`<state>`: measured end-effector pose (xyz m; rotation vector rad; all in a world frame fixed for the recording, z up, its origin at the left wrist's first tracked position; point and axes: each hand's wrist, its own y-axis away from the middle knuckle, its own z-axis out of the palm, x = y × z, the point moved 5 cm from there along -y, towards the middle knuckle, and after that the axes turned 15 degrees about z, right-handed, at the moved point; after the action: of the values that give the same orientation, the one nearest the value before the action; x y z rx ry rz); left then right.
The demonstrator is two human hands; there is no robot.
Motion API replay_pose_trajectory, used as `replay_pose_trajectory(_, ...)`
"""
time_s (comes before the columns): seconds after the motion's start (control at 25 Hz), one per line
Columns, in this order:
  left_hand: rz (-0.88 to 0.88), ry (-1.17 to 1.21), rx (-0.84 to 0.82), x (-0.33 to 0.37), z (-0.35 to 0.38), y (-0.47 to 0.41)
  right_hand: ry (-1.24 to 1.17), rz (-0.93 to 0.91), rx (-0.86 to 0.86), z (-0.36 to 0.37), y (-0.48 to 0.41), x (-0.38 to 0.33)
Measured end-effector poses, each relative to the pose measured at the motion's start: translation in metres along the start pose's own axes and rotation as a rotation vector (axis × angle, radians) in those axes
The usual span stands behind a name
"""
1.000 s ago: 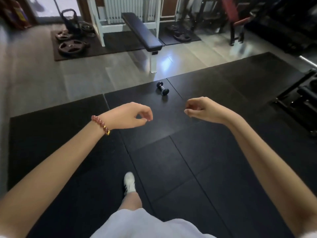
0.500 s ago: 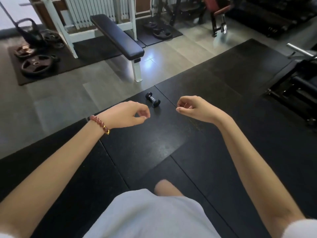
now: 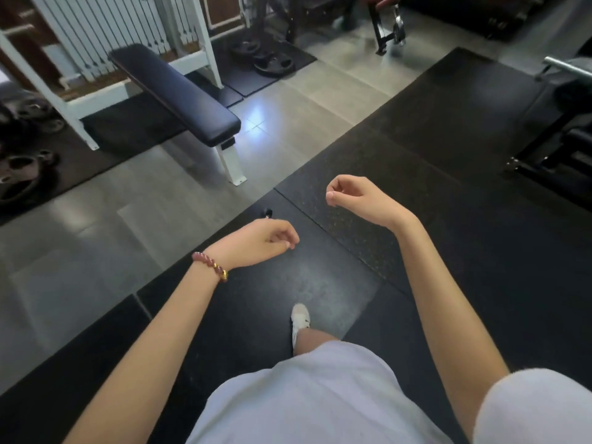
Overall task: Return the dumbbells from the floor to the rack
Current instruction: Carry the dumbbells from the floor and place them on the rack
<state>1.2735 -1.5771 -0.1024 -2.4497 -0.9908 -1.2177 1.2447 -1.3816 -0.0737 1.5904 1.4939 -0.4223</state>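
Note:
A small black dumbbell (image 3: 267,213) lies on the black rubber mat (image 3: 416,155) near the mat's far corner; only one end shows, the rest is hidden behind my left hand. My left hand (image 3: 256,243), with a bead bracelet on the wrist, hangs in the air just in front of the dumbbell with loosely curled fingers and holds nothing. My right hand (image 3: 355,197) hovers to the right of it, fingers also loosely curled and empty. No dumbbell rack is plainly visible.
A black padded bench (image 3: 179,94) on a white frame stands at the back left, its leg close to the mat corner. Weight plates (image 3: 22,177) lie at the far left and more plates (image 3: 272,64) at the back. Dark equipment (image 3: 557,136) lines the right edge. My white shoe (image 3: 300,318) steps forward.
I have walked closer to the dumbbell, which now sits just behind my left hand. The bench has come nearer. Both hands stay loosely curled and empty.

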Motion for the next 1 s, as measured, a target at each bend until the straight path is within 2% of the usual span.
replay_pose_trajectory(0.12, -0.079, -0.042, -0.044, -0.048, -0.052, -0.061, 0.014, 0.048, 0.012, -0.034, -0.095, -0.019)
replay_pose_trajectory(0.24, -0.119, 0.032, -0.004, -0.097, -0.108, -0.098, 0.028, 0.062, -0.081, -0.037, -0.186, -0.045)
replay_pose_trajectory(0.44, -0.207, 0.067, 0.046, -0.202, -0.196, -0.14, -0.113, 0.103, -0.143, -0.009, -0.337, -0.077)
replay_pose_trajectory(0.6, -0.234, 0.03, 0.025, -0.289, -0.244, -0.185, -0.238, 0.231, -0.166, 0.033, -0.464, -0.058)
replay_pose_trajectory(0.8, -0.201, -0.102, -0.009, -0.409, -0.244, -0.259, -0.244, 0.528, -0.204, 0.121, -0.615, 0.053)
replay_pose_trajectory(1.0, -0.173, -0.226, -0.212, -0.555, -0.153, -0.301, -0.086, 0.741, -0.131, 0.229, -0.71, 0.241)
